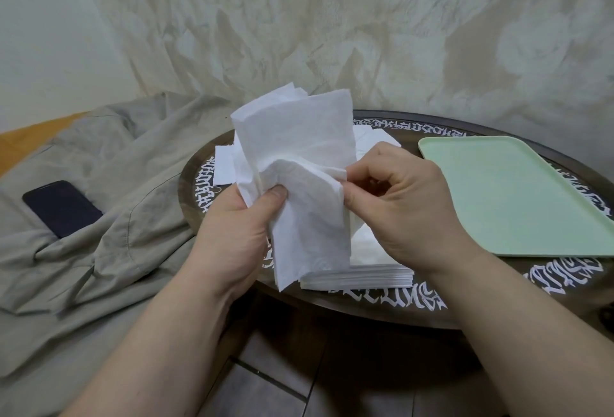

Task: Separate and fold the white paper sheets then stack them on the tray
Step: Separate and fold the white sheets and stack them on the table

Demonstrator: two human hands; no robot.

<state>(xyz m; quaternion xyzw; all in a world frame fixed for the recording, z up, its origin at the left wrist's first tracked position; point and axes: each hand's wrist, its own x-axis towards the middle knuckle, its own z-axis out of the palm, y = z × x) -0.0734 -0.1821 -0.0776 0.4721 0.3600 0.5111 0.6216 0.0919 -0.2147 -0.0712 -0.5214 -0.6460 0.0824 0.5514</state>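
I hold a bunch of thin white paper sheets [299,157] upright above the round table. My left hand [239,227] grips the bunch from the left, thumb pressed on the front sheet. My right hand [395,204] pinches the right edge of one sheet between thumb and fingertips. Beneath my hands a neat stack of white sheets [362,275] lies on the table. More loose white sheets [224,165] lie behind the held bunch. The pale green tray [518,197] sits at the right with nothing on it.
The dark round table [382,303] carries white lettering around its rim. A grey cloth [99,250] lies crumpled at the left with a dark phone [61,207] on it. A patterned wall rises close behind. Tiled floor shows below.
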